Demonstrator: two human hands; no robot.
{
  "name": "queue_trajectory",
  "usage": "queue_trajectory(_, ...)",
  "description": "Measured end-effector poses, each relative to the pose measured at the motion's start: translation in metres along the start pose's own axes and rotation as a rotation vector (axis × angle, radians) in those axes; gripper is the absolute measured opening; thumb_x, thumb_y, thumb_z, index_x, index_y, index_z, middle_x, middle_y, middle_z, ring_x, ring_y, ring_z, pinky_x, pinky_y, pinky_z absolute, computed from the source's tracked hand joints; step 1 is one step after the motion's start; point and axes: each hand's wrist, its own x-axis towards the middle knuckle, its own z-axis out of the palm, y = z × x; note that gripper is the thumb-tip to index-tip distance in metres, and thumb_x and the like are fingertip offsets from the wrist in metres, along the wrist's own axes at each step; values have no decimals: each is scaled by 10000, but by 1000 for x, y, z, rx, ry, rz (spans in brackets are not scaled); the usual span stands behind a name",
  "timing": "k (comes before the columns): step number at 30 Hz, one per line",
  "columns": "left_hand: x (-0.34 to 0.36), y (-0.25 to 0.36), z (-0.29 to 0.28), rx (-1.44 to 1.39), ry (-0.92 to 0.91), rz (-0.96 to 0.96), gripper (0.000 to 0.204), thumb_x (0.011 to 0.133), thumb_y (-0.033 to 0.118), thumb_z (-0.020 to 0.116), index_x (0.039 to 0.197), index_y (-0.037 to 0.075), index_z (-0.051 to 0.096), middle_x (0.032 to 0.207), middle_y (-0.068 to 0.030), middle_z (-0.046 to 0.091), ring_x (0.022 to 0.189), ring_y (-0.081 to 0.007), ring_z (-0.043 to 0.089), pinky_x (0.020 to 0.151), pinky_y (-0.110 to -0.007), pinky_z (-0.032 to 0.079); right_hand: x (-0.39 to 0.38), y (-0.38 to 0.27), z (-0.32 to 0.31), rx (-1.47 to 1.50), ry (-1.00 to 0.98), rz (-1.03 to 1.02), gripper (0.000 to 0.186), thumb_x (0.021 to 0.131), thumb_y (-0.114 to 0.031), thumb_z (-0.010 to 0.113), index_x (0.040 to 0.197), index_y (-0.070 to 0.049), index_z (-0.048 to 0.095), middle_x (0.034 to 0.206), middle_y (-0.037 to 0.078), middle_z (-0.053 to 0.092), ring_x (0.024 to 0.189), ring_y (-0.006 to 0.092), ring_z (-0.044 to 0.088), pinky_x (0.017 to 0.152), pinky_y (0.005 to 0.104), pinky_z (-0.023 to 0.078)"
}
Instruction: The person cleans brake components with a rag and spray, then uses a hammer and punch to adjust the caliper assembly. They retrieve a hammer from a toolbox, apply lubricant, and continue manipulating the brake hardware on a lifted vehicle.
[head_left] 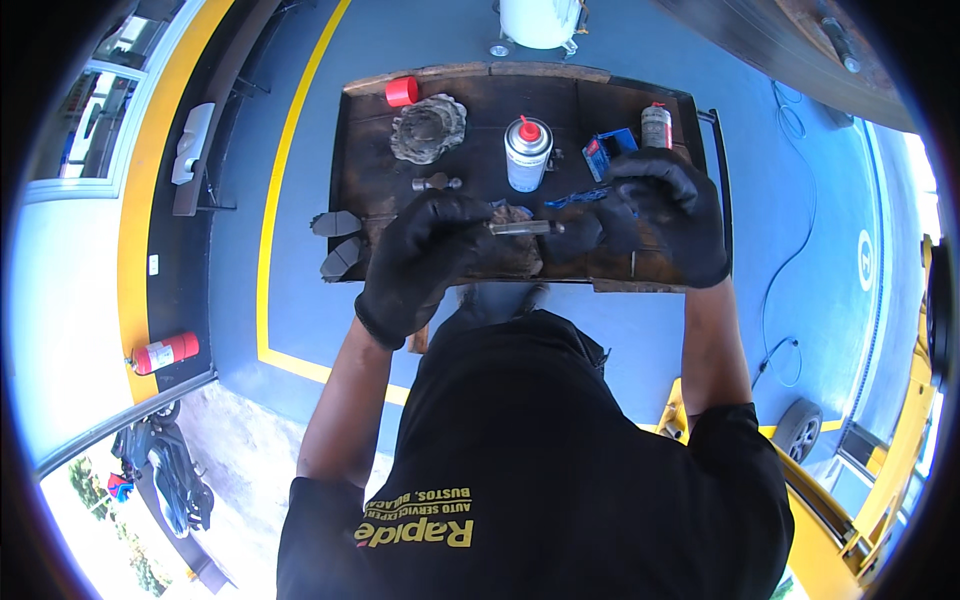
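In my left hand (428, 250), black-gloved and closed, is a slim metal pin (525, 228), its free end pointing right. My right hand (675, 205), also gloved, has curled fingers above the right part of the worktable. A crinkled blue strip (578, 198) reaches close to those fingertips; whether they grip it is unclear. Under the pin lies a brown crumpled rag (515, 264). Beyond it stands a white spray can (528, 165) with a red top. A hammer (437, 183) lies beyond my left hand, its handle hidden.
The dark worktable (480, 100) has a raised rim. It also bears a grey rag (428, 130), a red cap (402, 92), a blue box (608, 152) and another can (656, 127). Two brake pads (338, 240) sit at its left edge. A rusty disc (790, 50) overhangs the upper right.
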Motion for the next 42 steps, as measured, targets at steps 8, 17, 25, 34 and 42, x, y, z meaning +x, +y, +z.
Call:
queue_trajectory(8, -8, 20, -9, -36, 22, 96, 269, 947, -71, 614, 1210, -16, 628, 1072, -95, 697, 960, -196, 727, 824, -328, 611, 3, -42, 37, -220, -9, -360, 215, 881, 46, 676, 1070, -20, 752, 1027, 116, 732, 919, 196, 713, 817, 325, 558)
queue_trajectory(17, -23, 38, -21, -11, 68, 99, 261, 875, -79, 725, 1118, 8, 684, 1115, -82, 682, 949, -163, 696, 826, -294, 556, 12, -57, 44, -124, 112, -474, 230, 841, 62, 663, 1049, -19, 715, 1075, 137, 732, 1028, 293, 711, 887, 378, 569)
queue_trajectory(25, -22, 40, -33, -38, 48, 83, 254, 911, -76, 659, 1155, -8, 663, 1058, -88, 683, 901, -161, 686, 795, -300, 556, 16, -80, 47, -392, -74, -564, 286, 758, 15, 720, 1037, -35, 755, 1040, 129, 722, 940, 308, 696, 822, 401, 564)
queue_trajectory(34, -17, 45, -28, -454, 45, 1, 166, 963, 39, 607, 1105, -49, 607, 856, -108, 669, 704, -162, 667, 647, -291, 524, 15, -81, 59, -521, 17, -651, 303, 712, -49, 775, 1015, -53, 784, 1077, 112, 724, 900, 300, 692, 785, 398, 571)
queue_trajectory(42, -16, 51, -27, -577, -35, -98, 152, 982, 46, 585, 1087, -61, 616, 838, -109, 671, 718, -165, 679, 654, -284, 536, 5, -84, 44, -564, -4, -628, 294, 720, -11, 764, 1012, -39, 781, 1071, 114, 729, 923, 299, 703, 797, 394, 576)
